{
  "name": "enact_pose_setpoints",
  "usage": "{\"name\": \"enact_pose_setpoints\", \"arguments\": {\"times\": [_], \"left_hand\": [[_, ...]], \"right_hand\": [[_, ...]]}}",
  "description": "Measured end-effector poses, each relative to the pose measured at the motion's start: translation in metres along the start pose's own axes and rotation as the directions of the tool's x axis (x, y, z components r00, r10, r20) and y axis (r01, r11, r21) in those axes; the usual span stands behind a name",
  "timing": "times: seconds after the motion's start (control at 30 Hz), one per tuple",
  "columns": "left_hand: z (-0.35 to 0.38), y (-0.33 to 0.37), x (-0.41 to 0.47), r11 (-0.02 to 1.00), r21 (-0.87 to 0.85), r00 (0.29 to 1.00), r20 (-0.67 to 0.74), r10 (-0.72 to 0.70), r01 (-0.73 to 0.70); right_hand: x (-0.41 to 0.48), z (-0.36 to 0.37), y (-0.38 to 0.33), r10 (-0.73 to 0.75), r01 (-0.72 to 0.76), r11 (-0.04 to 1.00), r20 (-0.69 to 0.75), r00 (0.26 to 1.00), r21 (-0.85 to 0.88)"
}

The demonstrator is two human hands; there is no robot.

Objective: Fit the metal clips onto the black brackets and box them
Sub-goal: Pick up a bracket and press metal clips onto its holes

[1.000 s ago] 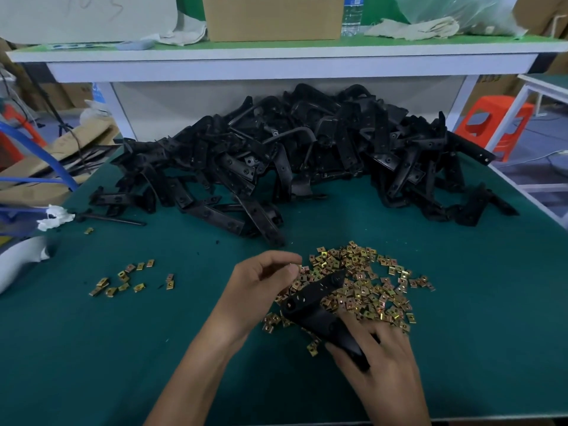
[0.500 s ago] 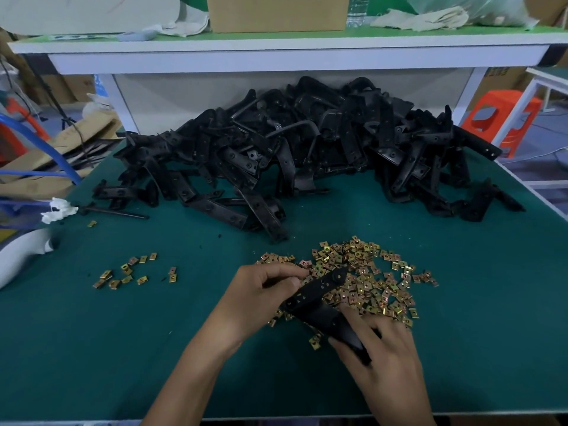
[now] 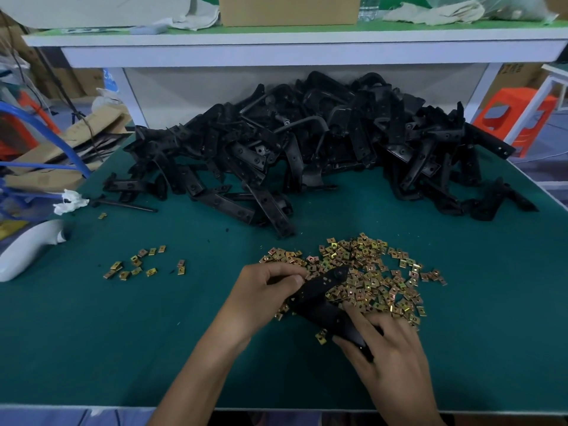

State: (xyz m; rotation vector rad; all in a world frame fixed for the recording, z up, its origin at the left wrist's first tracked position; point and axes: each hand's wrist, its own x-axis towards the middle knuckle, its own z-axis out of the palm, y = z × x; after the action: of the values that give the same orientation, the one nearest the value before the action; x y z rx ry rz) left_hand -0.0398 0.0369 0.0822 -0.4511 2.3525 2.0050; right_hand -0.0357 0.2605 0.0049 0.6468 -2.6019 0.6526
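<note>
Black brackets are heaped in one big tangled pile across the back of your green surface. In front of the pile, a bit right of centre, you've got the main spread of metal clips, brass-coloured and lying loose on the mat. A single bracket sits slanted over the near left edge of that spread, well apart from the pile. Your right grip is wrapped round its near end, fingers curled over the top. Your left grip is narrow, fingertips pinched in against the far part of the bracket's left edge. Honestly can't tell if there's a clip between them. Off to the left there's a small scatter of clips, and one stray clip lies just beside the near end of the single bracket.
</note>
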Motion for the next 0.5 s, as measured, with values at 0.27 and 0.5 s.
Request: {"name": "enact_pose_setpoints", "arguments": {"times": [0.27,0.5], "left_hand": [[0.004,-0.002,-0.008,0.992,-0.051,0.993,0.032,0.116,-0.115],[0.006,-0.004,-0.012,0.972,0.026,0.972,-0.032,0.233,-0.232]], "right_hand": [[-0.002,0.0,-0.001,0.029,-0.028,0.999,-0.008,1.0,0.024],[-0.004,0.0,-0.002,0.055,-0.055,0.997,-0.001,0.998,0.059]]}}
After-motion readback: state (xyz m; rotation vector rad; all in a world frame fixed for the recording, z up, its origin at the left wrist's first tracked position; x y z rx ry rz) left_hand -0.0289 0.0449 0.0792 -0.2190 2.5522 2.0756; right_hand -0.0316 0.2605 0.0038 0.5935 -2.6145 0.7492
